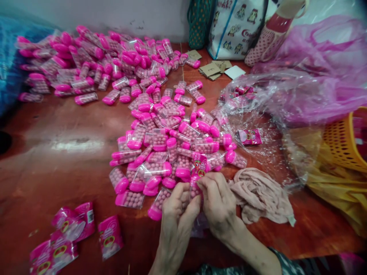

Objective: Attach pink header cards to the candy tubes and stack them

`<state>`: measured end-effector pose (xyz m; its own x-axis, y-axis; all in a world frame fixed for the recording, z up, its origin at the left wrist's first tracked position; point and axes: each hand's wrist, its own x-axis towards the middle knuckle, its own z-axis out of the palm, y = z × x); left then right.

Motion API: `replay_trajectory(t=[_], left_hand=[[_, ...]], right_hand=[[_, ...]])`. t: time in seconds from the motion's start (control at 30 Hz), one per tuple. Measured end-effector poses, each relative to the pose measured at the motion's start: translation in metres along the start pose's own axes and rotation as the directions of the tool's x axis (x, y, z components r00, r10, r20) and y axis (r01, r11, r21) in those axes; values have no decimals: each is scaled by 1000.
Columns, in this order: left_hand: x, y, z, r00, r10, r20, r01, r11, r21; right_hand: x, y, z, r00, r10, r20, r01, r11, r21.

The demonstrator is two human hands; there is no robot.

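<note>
Both hands meet at the near edge of a heap of clear containers [160, 137] with pink caps and small pink balls inside. My left hand [179, 210] is closed around one such container [195, 190], its thumb and fingers on either side. My right hand [216, 198] pinches at the upper right of that container, beside a printed pink wrapper [199, 164] that sticks up above it. The fingers partly hide where wrapper and container meet. Several wrapped packs [110, 236] lie at the lower left.
A larger pile of containers [94, 57] lies at the back left. To the right are a crumpled cloth [262, 194], clear plastic [269, 110] with wrappers, and a yellow basket [344, 141]. Bags [236, 30] and cards [210, 70] stand or lie behind.
</note>
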<state>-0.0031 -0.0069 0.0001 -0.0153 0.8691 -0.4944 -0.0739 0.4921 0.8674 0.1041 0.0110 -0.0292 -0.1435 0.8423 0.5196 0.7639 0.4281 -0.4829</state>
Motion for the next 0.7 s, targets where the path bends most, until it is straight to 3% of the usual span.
replay_trajectory(t=[0.47,0.7], left_hand=[[-2,-2,-3,997,73,15,-74,991,113],[3,-12,-6,987,161,-18,-148,941,305]], right_hand=[[1,-8,-11,984,180,-7,-174,958,227],[-13,7,-11,997,-83,2,81,986,144]])
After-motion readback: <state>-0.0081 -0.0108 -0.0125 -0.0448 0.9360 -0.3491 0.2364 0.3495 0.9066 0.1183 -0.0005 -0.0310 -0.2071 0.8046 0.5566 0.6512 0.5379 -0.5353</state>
